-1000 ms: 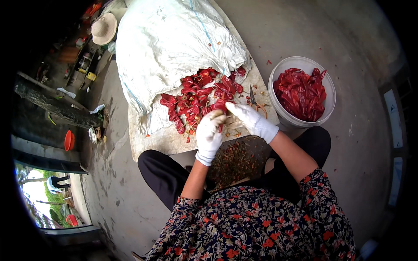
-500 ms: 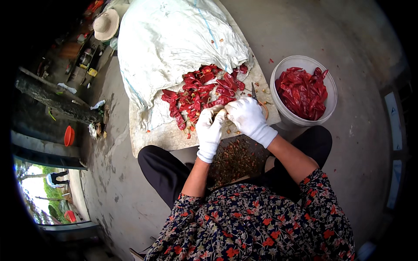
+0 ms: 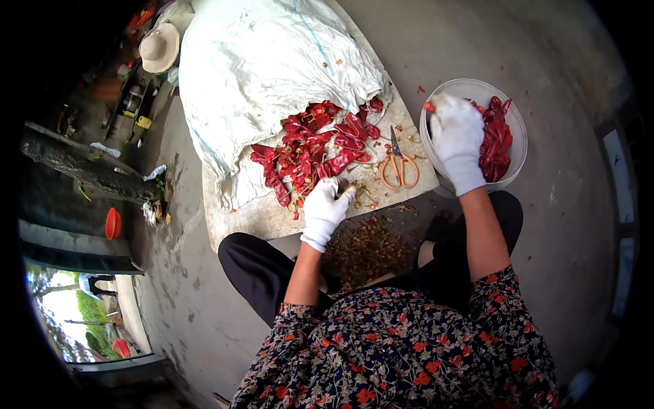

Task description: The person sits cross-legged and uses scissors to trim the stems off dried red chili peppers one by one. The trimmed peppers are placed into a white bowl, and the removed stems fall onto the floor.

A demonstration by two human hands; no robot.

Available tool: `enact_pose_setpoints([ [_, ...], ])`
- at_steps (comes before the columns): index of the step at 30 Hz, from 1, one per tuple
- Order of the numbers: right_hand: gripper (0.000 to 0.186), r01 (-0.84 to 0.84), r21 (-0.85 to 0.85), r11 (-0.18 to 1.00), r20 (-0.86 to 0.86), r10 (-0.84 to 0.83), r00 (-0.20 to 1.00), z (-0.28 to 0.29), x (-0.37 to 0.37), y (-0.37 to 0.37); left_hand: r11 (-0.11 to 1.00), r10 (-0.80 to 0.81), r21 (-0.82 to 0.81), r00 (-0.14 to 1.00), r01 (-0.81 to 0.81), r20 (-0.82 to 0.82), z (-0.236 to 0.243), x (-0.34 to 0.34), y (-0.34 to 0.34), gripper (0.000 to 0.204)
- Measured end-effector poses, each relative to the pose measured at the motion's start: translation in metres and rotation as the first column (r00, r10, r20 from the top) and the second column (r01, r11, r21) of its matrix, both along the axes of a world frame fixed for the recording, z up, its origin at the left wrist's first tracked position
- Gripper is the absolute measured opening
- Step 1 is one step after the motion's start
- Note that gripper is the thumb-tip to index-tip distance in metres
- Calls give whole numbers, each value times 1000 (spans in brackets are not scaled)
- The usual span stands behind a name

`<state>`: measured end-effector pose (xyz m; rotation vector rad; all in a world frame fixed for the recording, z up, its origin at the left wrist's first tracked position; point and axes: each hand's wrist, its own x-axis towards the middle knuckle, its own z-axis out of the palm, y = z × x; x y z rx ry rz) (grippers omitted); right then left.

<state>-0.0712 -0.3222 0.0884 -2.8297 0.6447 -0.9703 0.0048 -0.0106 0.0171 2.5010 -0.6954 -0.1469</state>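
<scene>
My right hand, in a white glove, is over the bucket of red peppers, its fingers closed on a red pepper whose tip peeks out. My left hand, also gloved, rests with curled fingers at the front of a loose pile of red peppers on a pale board; whatever is in it is too hidden to name. The pile spills from a large white woven sack. Orange-handled scissors lie on the board's right side, among small stems and bits.
Stems and scraps litter the floor between my legs. A straw hat, cluttered shelves, a rough log and a red basin are at left. A partly visible person is outside the doorway at lower left.
My hands have separated. My right hand has moved up and right to the bucket, uncovering the scissors. My left hand has shifted slightly left and down.
</scene>
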Motion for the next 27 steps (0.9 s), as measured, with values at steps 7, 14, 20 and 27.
enact_pose_setpoints([
  [7, 33, -201, 274, 941, -37, 219, 975, -19, 9, 24, 923, -23, 369, 940, -111, 341, -35, 47, -46, 70],
  [14, 37, -383, 564, 732, 20, 452, 892, -46, 21, 58, 959, 219, -248, 908, -134, 357, 9, 35, -27, 26],
  [20, 46, -302, 946, -117, 322, 449, 833, -72, 30, 101, 868, 94, -467, 867, 170, 490, 36, -5, -26, 22],
  [27, 36, -384, 920, -78, 382, 398, 834, -82, 33, 112, 699, 98, -715, 989, 8, 107, 12, -27, -20, 16],
])
